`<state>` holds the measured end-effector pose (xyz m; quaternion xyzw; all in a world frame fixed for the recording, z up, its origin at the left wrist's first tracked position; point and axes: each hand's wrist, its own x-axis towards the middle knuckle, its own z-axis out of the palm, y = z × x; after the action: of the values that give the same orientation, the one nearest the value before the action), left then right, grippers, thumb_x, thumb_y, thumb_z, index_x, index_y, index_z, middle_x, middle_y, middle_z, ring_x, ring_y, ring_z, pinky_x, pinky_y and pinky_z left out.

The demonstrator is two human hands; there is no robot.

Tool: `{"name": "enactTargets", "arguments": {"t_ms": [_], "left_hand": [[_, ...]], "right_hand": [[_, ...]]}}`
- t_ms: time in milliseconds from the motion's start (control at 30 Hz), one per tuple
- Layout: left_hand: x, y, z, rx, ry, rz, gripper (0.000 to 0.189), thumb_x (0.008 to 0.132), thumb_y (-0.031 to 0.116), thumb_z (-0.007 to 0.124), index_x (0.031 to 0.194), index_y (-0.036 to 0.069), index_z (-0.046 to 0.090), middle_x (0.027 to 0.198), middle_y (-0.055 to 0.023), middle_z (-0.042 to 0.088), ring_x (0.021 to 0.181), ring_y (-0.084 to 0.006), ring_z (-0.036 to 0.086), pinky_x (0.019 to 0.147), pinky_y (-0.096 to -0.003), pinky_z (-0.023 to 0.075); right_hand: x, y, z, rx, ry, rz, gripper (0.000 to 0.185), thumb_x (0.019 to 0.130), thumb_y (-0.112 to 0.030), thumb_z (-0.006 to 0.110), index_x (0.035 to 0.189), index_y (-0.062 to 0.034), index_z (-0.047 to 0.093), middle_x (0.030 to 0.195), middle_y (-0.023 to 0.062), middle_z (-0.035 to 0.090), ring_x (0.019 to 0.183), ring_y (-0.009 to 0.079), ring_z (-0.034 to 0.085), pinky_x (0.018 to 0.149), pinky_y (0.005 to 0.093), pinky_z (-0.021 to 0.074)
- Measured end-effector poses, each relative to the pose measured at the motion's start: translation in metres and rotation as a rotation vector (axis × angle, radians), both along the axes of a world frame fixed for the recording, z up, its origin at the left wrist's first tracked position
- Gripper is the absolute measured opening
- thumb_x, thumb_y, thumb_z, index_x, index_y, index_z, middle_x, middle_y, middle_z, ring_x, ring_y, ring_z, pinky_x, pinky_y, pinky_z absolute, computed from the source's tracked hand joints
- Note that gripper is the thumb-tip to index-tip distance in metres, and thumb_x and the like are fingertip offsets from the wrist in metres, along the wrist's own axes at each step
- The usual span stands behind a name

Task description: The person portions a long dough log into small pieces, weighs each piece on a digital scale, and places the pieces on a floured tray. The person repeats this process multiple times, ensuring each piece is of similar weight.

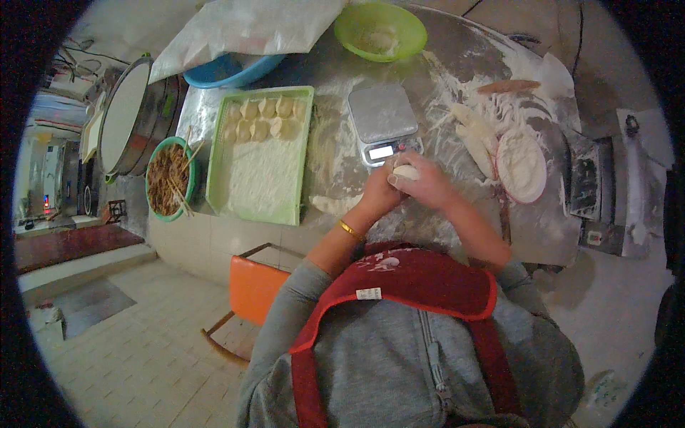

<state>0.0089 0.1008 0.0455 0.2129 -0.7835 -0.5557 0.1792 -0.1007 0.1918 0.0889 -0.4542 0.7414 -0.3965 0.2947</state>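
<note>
A small pale lump of dough (406,172) is cupped between my two hands, just in front of a digital kitchen scale (382,115). My right hand (429,182) curls over the lump from the right. Pressed against it from the left is my left hand (381,186), with a gold bracelet on the wrist. The fingers partly hide the dough. Nothing lies on the scale's metal plate, and its display is lit. To the left, a green plastic tray (262,182) is dusted with flour and holds several shaped dough pieces (259,130) in rows at its far end.
Left of the tray, a green bowl (168,176) holds brown filling and chopsticks. A blue basin (235,77) sits partly under a white sheet (241,27); a lime-green bowl (380,32) stands beyond the scale. Rightward are dough strips (473,136), a flour bowl (520,166) and a rolling pin (508,86).
</note>
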Motion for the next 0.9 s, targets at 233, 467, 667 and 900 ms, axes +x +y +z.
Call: {"name": "enactTargets", "arguments": {"t_ms": [233, 467, 667, 900], "left_hand": [[-0.003, -0.003, -0.021, 0.193, -0.081, -0.039, 0.021, 0.074, 0.02, 0.065, 0.089, 0.004, 0.065, 0.084, -0.0141, 0.067, 0.08, -0.0281, 0.066, 0.07, -0.0367, 0.0491], [0.019, -0.019, 0.023, 0.27, -0.18, -0.072, 0.018, 0.074, 0.02, 0.069, 0.081, 0.003, 0.065, 0.076, -0.01, 0.066, 0.071, -0.0171, 0.062, 0.065, -0.0339, 0.0487], [0.04, -0.027, 0.036, 0.389, -0.035, -0.091, 0.016, 0.077, 0.018, 0.07, 0.082, 0.004, 0.063, 0.068, -0.0025, 0.06, 0.063, -0.0091, 0.055, 0.057, -0.0273, 0.0452], [0.036, -0.037, 0.018, 0.455, -0.005, 0.138, 0.037, 0.093, 0.033, 0.046, 0.114, 0.004, 0.049, 0.065, -0.0037, 0.055, 0.057, -0.0122, 0.053, 0.053, -0.0272, 0.0423]], "right_hand": [[0.009, -0.01, -0.003, -0.053, 0.439, -0.038, 0.028, 0.08, -0.034, 0.063, 0.088, -0.0084, 0.058, 0.075, 0.0169, 0.063, 0.068, 0.0366, 0.061, 0.061, 0.043, 0.0481], [-0.003, -0.028, -0.032, -0.154, 0.43, -0.051, 0.029, 0.079, -0.031, 0.064, 0.091, -0.0061, 0.056, 0.074, 0.0176, 0.062, 0.069, 0.0372, 0.061, 0.061, 0.0439, 0.048], [-0.033, -0.071, -0.053, 0.074, 0.32, -0.138, 0.039, 0.078, -0.035, 0.066, 0.101, -0.0045, 0.056, 0.082, 0.0183, 0.063, 0.079, 0.0364, 0.062, 0.069, 0.0429, 0.0483], [-0.043, -0.085, -0.032, 0.17, 0.53, -0.189, 0.053, 0.077, -0.035, 0.068, 0.119, -0.0073, 0.054, 0.095, 0.0145, 0.064, 0.088, 0.0261, 0.062, 0.076, 0.0366, 0.0478]]}}
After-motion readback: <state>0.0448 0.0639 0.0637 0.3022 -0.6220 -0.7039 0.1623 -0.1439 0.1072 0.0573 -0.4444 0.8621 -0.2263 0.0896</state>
